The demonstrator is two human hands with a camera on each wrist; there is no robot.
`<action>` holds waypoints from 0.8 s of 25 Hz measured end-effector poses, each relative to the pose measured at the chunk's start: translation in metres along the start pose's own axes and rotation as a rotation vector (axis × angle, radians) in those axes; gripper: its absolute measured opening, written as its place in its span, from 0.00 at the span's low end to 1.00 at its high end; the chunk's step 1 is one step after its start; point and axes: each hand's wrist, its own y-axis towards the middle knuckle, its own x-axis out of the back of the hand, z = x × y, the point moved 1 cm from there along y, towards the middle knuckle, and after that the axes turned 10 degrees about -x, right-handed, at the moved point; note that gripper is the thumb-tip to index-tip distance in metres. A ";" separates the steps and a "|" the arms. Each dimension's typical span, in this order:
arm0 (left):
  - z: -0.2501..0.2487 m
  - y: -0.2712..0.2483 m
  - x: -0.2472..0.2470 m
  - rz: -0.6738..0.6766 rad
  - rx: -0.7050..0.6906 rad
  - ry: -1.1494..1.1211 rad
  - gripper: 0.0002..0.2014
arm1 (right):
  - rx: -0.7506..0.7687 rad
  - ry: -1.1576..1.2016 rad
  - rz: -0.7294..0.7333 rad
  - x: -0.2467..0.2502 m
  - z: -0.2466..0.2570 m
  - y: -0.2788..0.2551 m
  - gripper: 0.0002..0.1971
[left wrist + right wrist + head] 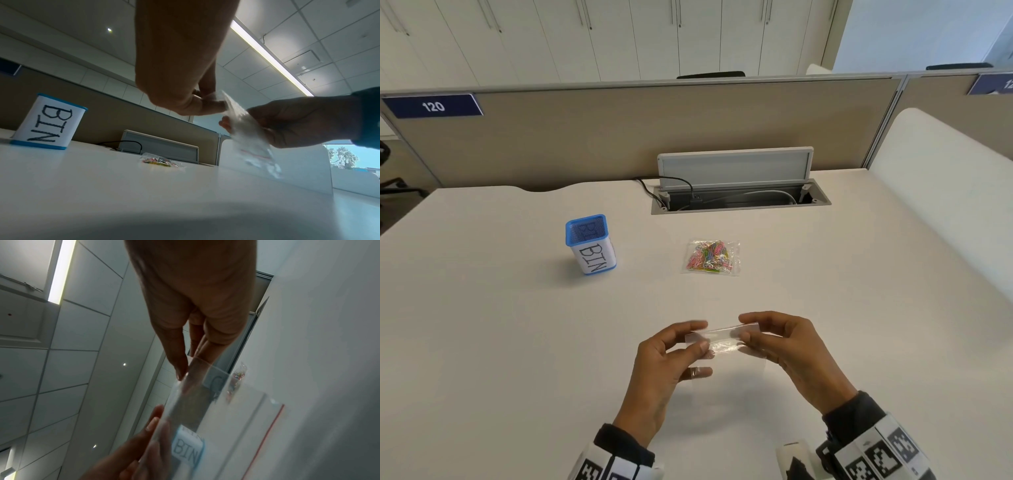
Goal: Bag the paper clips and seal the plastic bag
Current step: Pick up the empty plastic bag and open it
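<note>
An empty clear plastic bag (724,339) with a red line near its zip edge is held above the white table (517,342) between both hands. My left hand (700,337) pinches its left end with thumb and fingers; my right hand (746,329) pinches its right end. The same bag (248,139) hangs between the hands in the left wrist view, and the bag (226,418) fills the lower part of the right wrist view. A heap of coloured paper clips (710,257) lies in a second clear bag farther back on the table.
A blue-rimmed mesh holder labelled BIN (591,244) stands at the left. An open cable hatch (739,192) with a black cord sits at the table's far edge, before a beige partition (619,137). A white divider (945,192) borders the right side.
</note>
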 end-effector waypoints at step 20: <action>0.001 0.000 -0.002 0.023 0.056 -0.109 0.07 | -0.046 0.052 0.096 0.002 -0.003 -0.002 0.09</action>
